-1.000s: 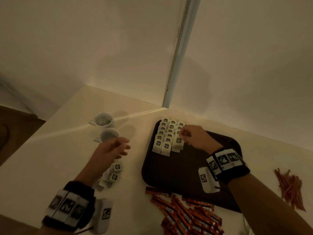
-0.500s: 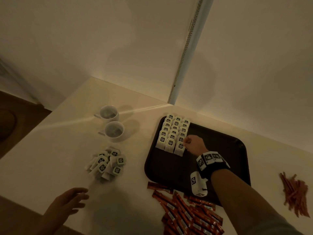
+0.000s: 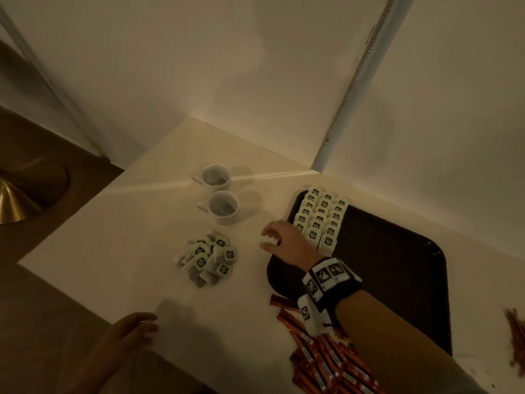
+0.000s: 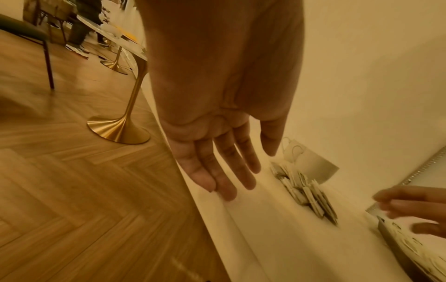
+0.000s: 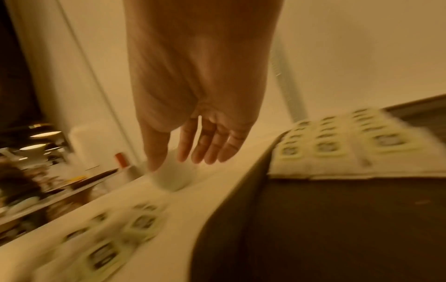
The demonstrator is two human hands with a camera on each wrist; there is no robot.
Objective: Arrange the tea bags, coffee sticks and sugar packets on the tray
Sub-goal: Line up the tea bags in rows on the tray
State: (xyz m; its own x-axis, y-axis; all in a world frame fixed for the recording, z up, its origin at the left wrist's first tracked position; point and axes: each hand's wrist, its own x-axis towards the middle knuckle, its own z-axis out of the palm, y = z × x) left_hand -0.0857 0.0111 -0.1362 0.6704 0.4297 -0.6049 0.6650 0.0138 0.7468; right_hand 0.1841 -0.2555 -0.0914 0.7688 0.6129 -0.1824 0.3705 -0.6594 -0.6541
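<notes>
A dark brown tray (image 3: 397,280) lies on the white table (image 3: 136,237), with three neat rows of tea bags (image 3: 322,216) in its far left corner. A loose heap of tea bags (image 3: 208,258) sits on the table left of the tray. My right hand (image 3: 274,237) reaches out over the tray's left rim toward that heap, fingers spread and empty; the right wrist view shows the right hand (image 5: 200,148) blurred. My left hand (image 3: 136,328) hovers at the table's near edge, the left hand (image 4: 224,167) having relaxed, empty fingers. Red coffee sticks (image 3: 321,356) lie in front of the tray.
Two white cups (image 3: 221,194) stand behind the loose heap. Thin orange-brown sticks (image 3: 515,345) lie at the far right. Walls close the table's far side. A gold pedestal base (image 4: 118,129) stands on the wooden floor to the left.
My right hand left the tea bag rows and swung left past the tray's rim toward the loose heap. My left hand drew back from the heap to the table's near edge.
</notes>
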